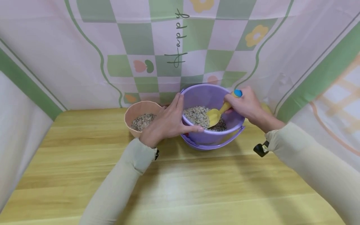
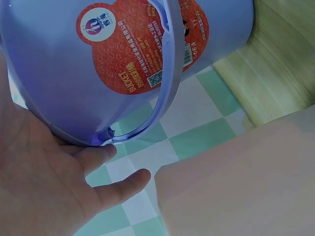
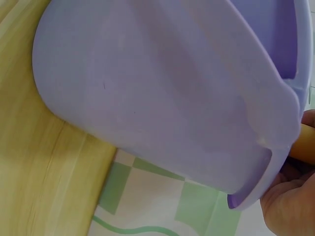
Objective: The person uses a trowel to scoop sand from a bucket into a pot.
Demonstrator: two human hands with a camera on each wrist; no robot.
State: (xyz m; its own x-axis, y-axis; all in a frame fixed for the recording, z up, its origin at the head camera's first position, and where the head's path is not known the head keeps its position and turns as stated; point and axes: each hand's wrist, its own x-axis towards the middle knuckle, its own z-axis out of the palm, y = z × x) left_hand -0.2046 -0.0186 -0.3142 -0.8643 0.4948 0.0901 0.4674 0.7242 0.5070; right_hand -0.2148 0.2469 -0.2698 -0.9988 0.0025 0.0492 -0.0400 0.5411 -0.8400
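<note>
A purple bucket (image 1: 205,137) stands on the table with gravel-like grains (image 1: 197,115) inside. My right hand (image 1: 244,104) grips the handle of a yellow toy shovel (image 1: 214,118) with a blue end. The shovel tilts down into the bucket, its scoop against the grains. My left hand (image 1: 171,122) rests on the bucket's left rim, thumb spread along the near edge. In the left wrist view its fingers (image 2: 120,191) extend past the rim, beside the purple bucket handle (image 2: 170,73). From the right wrist, the bucket wall (image 3: 162,98) hides the scoop.
Left of the bucket, partly behind my left forearm, is a peach-coloured tub (image 1: 132,115) with similar grains in it. Both containers stand at the back of the wooden table (image 1: 182,187), against a green-and-white checked cloth (image 1: 168,37).
</note>
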